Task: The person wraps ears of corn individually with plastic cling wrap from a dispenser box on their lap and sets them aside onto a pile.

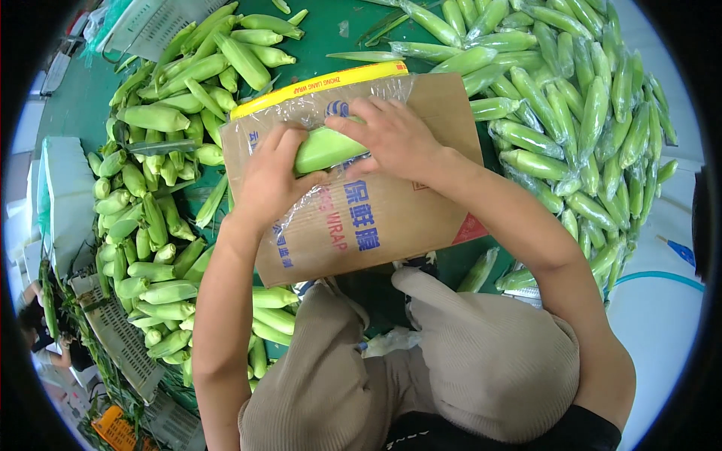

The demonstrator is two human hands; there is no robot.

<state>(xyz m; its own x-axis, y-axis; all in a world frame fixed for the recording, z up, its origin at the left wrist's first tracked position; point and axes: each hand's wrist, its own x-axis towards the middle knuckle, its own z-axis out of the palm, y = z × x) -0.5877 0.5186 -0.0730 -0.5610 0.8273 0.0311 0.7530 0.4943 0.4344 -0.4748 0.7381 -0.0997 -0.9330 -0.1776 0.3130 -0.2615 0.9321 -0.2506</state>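
Observation:
An ear of corn in its green husk [328, 149] lies across clear plastic wrap [316, 115] on top of a cardboard box [417, 214]. My left hand [276, 169] holds the ear's left end, thumb below it. My right hand [386, 135] grips the right end, with fingers over the top and the thumb below. The wrap spreads from a yellow-edged strip [318, 87] along the box's far edge, and it reaches under both hands. The box tilts slightly and sits just beyond my knees.
Unwrapped ears [152, 220] are heaped at the left, film-wrapped ears [564, 124] at the right. A white plastic crate [155, 28] stands at the back left, a grey crate [115, 332] at the lower left. Another person [42, 327] is at the far left.

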